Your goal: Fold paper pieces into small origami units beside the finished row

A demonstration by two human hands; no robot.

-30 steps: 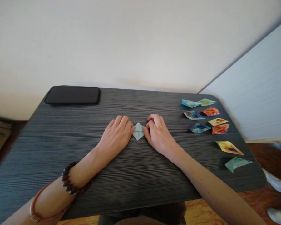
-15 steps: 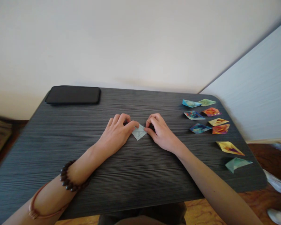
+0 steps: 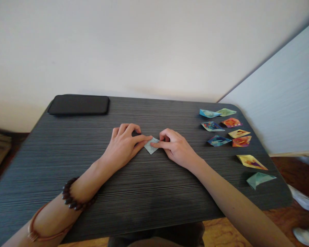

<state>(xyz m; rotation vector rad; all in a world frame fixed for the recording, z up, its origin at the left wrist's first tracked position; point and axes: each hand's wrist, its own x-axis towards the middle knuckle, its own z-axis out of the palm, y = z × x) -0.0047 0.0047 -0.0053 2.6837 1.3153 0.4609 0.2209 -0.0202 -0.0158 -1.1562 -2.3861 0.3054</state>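
A small pale blue-green folded paper (image 3: pixel 150 150) lies on the dark table between my hands, one corner pointing toward me. My left hand (image 3: pixel 125 141) grips its upper left edge, with the thumb stretched along the top and the other fingers bent. From the right, my right hand (image 3: pixel 176 145) has its thumb pressed on the middle of the paper and its fingers curled. The thumbs cover part of the upper edges. A beaded bracelet (image 3: pixel 71 195) and a thin copper-coloured bangle are on my left forearm.
Several folded paper boat-like shapes stand along the right side, among them a yellow one (image 3: pixel 252 162) and a green one (image 3: pixel 260 179). A black phone (image 3: pixel 79 105) lies at the back left of the dark striped table (image 3: pixel 144 206). A wall (image 3: pixel 154 48) rises behind.
My right thumb has moved left from the paper's right corner onto its middle. My left thumb has straightened along the top edge. The view has shifted slightly.
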